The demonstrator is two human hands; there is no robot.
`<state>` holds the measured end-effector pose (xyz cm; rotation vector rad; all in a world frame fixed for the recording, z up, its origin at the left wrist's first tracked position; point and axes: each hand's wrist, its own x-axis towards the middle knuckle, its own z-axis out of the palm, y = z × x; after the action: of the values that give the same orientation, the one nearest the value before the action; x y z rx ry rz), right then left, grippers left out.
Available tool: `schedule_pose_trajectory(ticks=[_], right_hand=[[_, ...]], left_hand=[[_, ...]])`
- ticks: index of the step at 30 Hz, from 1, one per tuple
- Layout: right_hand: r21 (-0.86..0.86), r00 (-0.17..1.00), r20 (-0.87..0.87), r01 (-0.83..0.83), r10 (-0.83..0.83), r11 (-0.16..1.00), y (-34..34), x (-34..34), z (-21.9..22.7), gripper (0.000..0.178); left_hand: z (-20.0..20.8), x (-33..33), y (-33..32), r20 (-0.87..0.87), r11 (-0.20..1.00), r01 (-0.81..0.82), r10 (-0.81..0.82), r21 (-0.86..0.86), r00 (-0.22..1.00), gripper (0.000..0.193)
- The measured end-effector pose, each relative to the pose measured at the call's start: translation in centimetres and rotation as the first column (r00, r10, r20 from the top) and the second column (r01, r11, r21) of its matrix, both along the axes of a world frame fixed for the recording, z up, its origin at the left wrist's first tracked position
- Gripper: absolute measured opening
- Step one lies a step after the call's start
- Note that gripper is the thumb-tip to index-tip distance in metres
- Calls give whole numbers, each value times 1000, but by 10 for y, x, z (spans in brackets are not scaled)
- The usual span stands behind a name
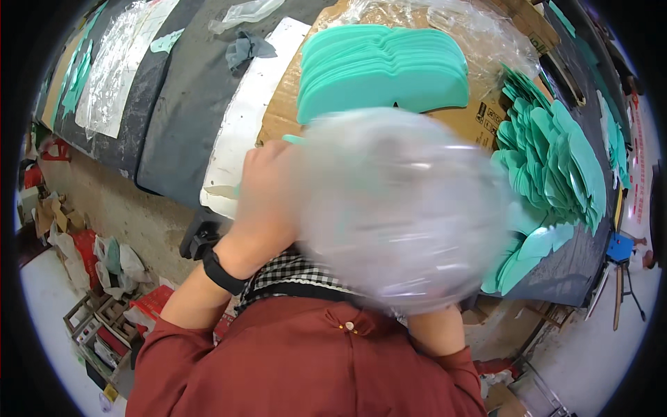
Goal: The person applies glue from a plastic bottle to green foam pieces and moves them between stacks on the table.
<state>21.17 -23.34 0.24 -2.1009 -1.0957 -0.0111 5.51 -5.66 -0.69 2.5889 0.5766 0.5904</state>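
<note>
A translucent, whitish plastic thing (410, 215), round in outline and looking like a bag or film, is smeared by motion in front of me. My left hand (267, 187), wearing a black wristband, meets its left edge with fingers curled inward. A bit of green (293, 139) shows at those fingers; whatever they grip is blurred. Behind the plastic my right hand is hidden, and only my right forearm (436, 330) comes out below it. Just beyond lies a neat stack of mint-green shaped sheets (382, 73) on brown cardboard (479, 115).
To the right, a loose heap of green pieces (552, 160) spreads over the dark table (556, 281). Clear plastic film (486, 35) covers the cardboard's far side. A white board (253, 104) and a grey crumpled cloth (246, 50) lie left. Crates and bags (104, 326) stand on the floor.
</note>
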Motion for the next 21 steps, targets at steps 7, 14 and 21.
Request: schedule_pose_trajectory(ticks=[7, 14, 21], right_hand=[[-38, 988, -57, 144, -146, 989, -52, 32, 5, 72], [-42, 1000, 5, 27, -27, 999, -3, 3, 1, 66], [-65, 999, 32, 17, -15, 998, -5, 19, -1, 59]], left_hand=[[2, -21, 9, 11, 994, -68, 69, -82, 998, 30], [-5, -29, 23, 97, 985, -39, 56, -165, 994, 23], [11, -66, 36, 87, 945, -285, 301, -160, 950, 16]])
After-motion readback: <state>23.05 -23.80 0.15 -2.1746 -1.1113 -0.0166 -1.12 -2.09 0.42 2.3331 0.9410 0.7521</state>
